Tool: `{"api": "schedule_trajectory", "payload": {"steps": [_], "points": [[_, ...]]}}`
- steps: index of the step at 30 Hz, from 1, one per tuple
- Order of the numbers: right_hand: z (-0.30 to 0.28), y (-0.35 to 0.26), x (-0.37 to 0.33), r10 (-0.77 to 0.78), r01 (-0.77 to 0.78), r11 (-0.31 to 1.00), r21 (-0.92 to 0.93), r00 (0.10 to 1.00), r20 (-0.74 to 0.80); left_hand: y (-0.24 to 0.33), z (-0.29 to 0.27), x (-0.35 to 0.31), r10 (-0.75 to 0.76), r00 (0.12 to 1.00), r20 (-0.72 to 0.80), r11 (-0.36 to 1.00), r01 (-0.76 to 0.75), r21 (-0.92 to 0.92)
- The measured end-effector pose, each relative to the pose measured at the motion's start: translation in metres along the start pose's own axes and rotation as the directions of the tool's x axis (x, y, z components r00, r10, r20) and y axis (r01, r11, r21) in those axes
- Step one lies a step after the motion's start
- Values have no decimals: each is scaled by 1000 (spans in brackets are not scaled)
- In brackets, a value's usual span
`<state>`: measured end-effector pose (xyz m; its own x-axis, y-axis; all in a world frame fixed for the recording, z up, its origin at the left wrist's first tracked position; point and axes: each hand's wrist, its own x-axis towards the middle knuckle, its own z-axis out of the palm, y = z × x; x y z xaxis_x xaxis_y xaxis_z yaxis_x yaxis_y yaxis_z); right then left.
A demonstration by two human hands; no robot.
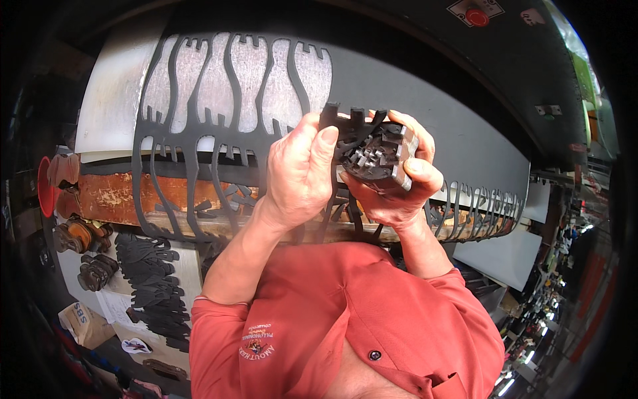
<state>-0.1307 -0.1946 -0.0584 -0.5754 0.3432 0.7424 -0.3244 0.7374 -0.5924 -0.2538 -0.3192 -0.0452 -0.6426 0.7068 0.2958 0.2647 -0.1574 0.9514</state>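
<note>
Both my hands are raised over the bench edge around a metal cutting die [401, 159] with a black, toothed inside. My right hand [405, 189] wraps around the die from the right, fingers curled over its outer wall. On the other side, my left hand [299, 169] is closed with its thumb against black notched cut pieces [331, 116] that stick out at the die's left end. The palm side of the left hand hides part of them. Beneath the hands lies a dark sheet [193, 130] with rows of curved cut-outs, its near part hanging over the bench edge.
A worn brown bench edge [109, 196] holds black scraps. Notched black pieces [149, 286] lie piled at lower left, near more dies [96, 272] and a paper bag [85, 324]. Above right is a dark machine body with a red button [476, 17]. A white board [113, 100] lies left.
</note>
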Motion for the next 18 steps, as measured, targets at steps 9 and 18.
{"api": "schedule_trajectory", "payload": {"steps": [9,18], "points": [[-3,-2,-8,-18,16,999,27,999,48,-27,-2,-5,-330,943,-31,754,244,-610],[-15,5,-17,39,-37,998,55,999,-33,-57,-134,-8,-262,818,-513,792,-121,-598]]}}
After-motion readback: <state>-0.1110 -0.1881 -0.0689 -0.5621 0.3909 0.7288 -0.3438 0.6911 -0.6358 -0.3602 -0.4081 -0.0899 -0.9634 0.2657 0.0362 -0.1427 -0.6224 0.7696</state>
